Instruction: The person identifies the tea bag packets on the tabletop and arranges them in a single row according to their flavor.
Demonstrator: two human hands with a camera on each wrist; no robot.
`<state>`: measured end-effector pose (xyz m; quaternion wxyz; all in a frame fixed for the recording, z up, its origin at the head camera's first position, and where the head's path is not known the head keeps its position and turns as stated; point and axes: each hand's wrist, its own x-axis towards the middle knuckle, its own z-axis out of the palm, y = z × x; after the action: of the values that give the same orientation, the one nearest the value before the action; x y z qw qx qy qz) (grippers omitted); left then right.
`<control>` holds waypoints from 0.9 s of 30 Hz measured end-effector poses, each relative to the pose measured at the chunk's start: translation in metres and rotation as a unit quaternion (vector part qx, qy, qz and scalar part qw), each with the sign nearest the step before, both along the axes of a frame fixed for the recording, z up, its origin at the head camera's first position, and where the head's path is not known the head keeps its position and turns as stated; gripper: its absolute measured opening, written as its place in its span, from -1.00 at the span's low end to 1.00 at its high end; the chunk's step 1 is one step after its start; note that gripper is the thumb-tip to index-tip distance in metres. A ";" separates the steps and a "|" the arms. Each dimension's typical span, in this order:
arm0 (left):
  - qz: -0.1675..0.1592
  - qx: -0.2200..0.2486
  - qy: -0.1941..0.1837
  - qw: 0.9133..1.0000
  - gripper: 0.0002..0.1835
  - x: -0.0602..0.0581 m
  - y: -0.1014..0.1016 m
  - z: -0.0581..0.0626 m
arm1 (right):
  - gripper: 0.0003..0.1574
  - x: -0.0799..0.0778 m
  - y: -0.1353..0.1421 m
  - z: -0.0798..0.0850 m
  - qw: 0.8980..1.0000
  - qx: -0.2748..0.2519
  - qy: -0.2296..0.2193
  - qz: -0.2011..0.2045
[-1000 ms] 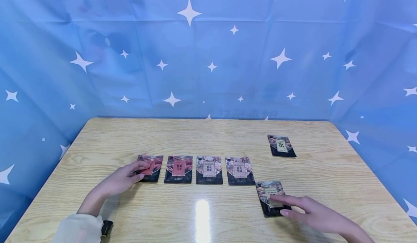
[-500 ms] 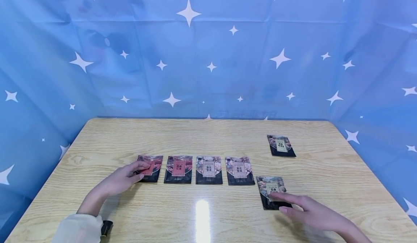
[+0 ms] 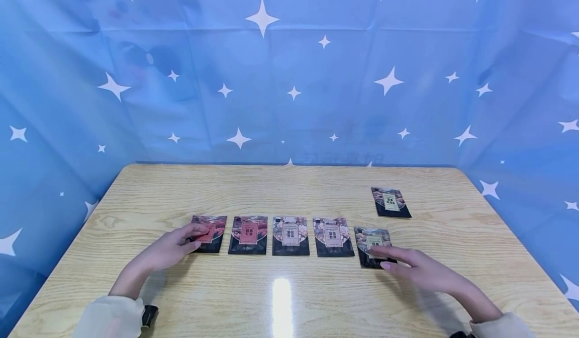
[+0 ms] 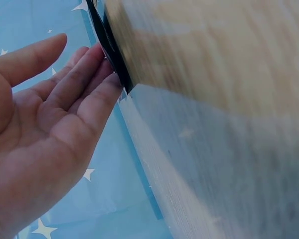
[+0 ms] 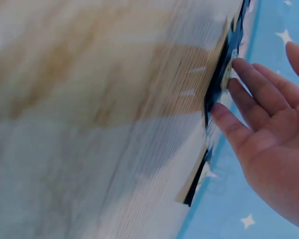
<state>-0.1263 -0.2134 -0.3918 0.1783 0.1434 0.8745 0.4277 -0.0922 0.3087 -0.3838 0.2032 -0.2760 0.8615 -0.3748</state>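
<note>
My left hand [image 3: 168, 250] rests its fingertips on a black pouch with a red label [image 3: 218, 227], leftmost in a row on the table. In the left wrist view its fingers are extended and the thumb stands apart. To the right lie a second red-labelled pouch [image 3: 248, 235] and two pink-labelled ones [image 3: 290, 236], [image 3: 333, 237]. At the row's right end, a pouch with a pale green label [image 3: 364, 238] lies slightly askew and a little lower. My right hand [image 3: 420, 267] touches its face with nearly straight fingertips, partly covering the label; the right wrist view shows this pouch [image 5: 222, 69] edge-on.
Another green-labelled pouch [image 3: 391, 202] lies farther back on the right. The wooden table [image 3: 253, 192] ends at a blue star-patterned cloth [image 3: 289, 116] behind it. A bright light reflection falls on the table's front middle.
My right hand has slid the green-labelled pouch away from me and slightly left, up beside the row's right end. My left hand has stayed on the leftmost pouch.
</note>
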 end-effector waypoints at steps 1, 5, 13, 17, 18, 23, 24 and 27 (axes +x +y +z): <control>0.000 0.000 0.000 1.000 -0.62 0.000 0.000 0.000 | -0.47 -0.002 0.000 0.000 1.000 0.003 0.002 -0.005; 0.002 0.000 -0.003 1.000 -0.62 -0.001 -0.001 -0.001 | -0.48 -0.010 0.000 0.002 1.000 0.000 -0.007 -0.010; -0.001 0.003 -0.004 1.000 -0.61 -0.001 -0.001 -0.001 | -0.49 -0.020 0.000 0.002 1.000 0.003 -0.002 -0.014; 0.007 -0.002 -0.007 1.000 -0.61 0.000 0.000 0.000 | -0.47 -0.022 0.000 0.003 1.000 0.002 -0.016 -0.019; 0.009 -0.004 -0.009 1.000 -0.61 0.000 0.001 0.000 | -0.47 -0.022 0.000 0.003 1.000 0.003 -0.020 -0.020; 0.011 -0.004 -0.011 1.000 -0.62 0.001 0.001 0.001 | -0.46 -0.022 -0.001 0.003 1.000 0.010 -0.017 -0.025; 0.011 -0.004 -0.010 1.000 -0.62 0.001 0.001 0.001 | -0.46 -0.022 -0.001 0.003 0.999 0.010 -0.018 -0.024; 0.009 0.000 -0.011 1.000 -0.62 0.000 0.000 0.001 | -0.46 -0.023 -0.001 0.003 1.000 0.013 -0.016 -0.020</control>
<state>-0.1263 -0.2130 -0.3911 0.1847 0.1307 0.8738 0.4305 -0.1149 0.3076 -0.3803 0.2128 -0.2498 0.8684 -0.3718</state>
